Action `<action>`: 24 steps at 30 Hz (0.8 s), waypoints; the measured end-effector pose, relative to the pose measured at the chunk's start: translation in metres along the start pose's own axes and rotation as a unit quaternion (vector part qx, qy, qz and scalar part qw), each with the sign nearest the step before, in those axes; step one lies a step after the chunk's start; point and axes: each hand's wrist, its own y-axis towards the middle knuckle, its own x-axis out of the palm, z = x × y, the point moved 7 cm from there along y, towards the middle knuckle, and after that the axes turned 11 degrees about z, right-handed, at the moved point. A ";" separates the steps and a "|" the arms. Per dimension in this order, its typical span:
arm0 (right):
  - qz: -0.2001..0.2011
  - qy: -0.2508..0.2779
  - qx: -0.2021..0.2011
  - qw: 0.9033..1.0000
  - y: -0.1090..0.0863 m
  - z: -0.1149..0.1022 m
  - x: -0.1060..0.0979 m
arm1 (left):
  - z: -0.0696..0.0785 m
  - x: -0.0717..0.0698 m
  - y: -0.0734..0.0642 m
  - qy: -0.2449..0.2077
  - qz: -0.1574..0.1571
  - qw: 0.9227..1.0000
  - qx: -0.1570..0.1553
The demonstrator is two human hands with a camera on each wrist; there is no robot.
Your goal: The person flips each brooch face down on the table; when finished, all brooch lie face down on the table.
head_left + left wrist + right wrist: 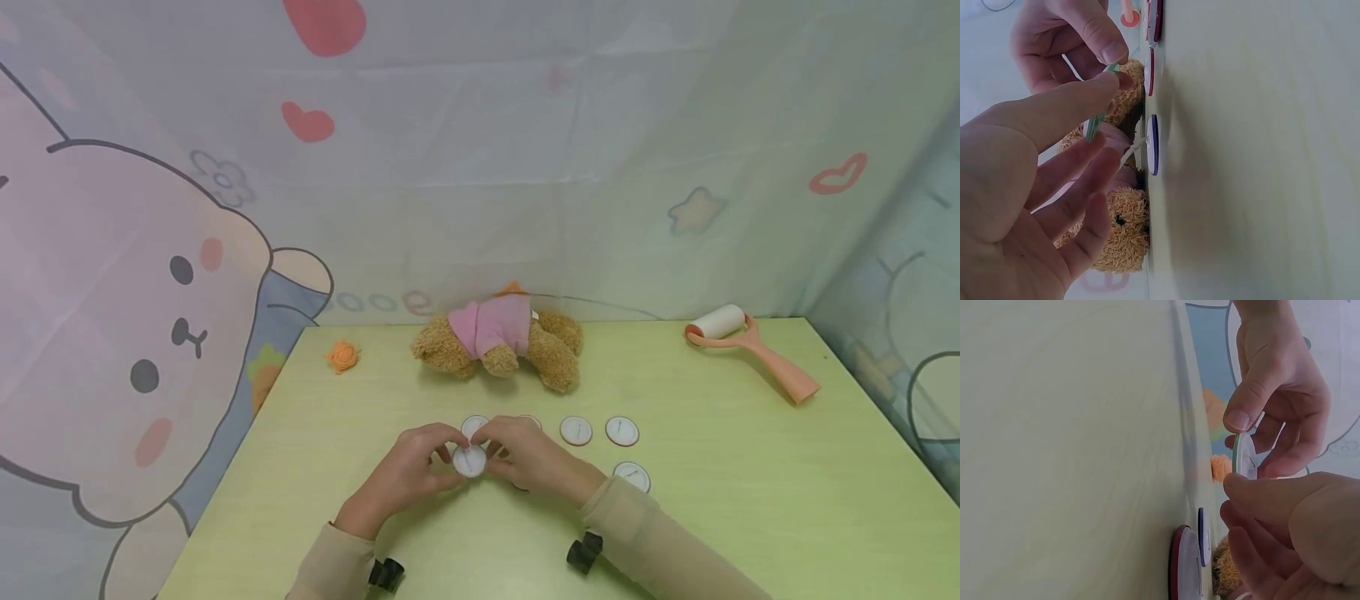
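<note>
A round pin badge [469,461] with a green edge is held above the table, its white pin side facing up in the head view. My left hand [414,468] pinches it at one side between thumb and fingers. The opposite side is pinched by my right hand [534,457]. In the right wrist view, the thumbs of both hands lie on the rim of the badge [1245,456]. Behind the hands, another badge [474,425] lies pin side up. One more badge [531,419] is partly hidden by my right hand.
More badges lie right of the hands, including one badge [576,430] and a nearer one [632,476]. Behind them a plush bear [502,337] in a pink top lies on its side. An orange yarn ball [343,357] sits back left, a lint roller [757,346] back right.
</note>
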 end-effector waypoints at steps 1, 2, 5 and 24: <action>-0.002 -0.005 -0.002 1.000 0.000 0.000 0.001 | 0.000 0.000 0.000 0.005 0.001 1.000 0.000; -0.006 -0.008 -0.001 1.000 0.000 0.001 0.002 | -0.001 0.001 0.000 0.010 0.001 1.000 0.000; -0.017 -0.021 0.001 1.000 0.000 0.001 0.005 | -0.002 0.002 -0.001 0.026 -0.002 1.000 -0.010; -0.054 -0.080 0.040 0.995 -0.003 0.007 -0.001 | -0.009 0.015 -0.004 0.076 -0.057 0.994 -0.057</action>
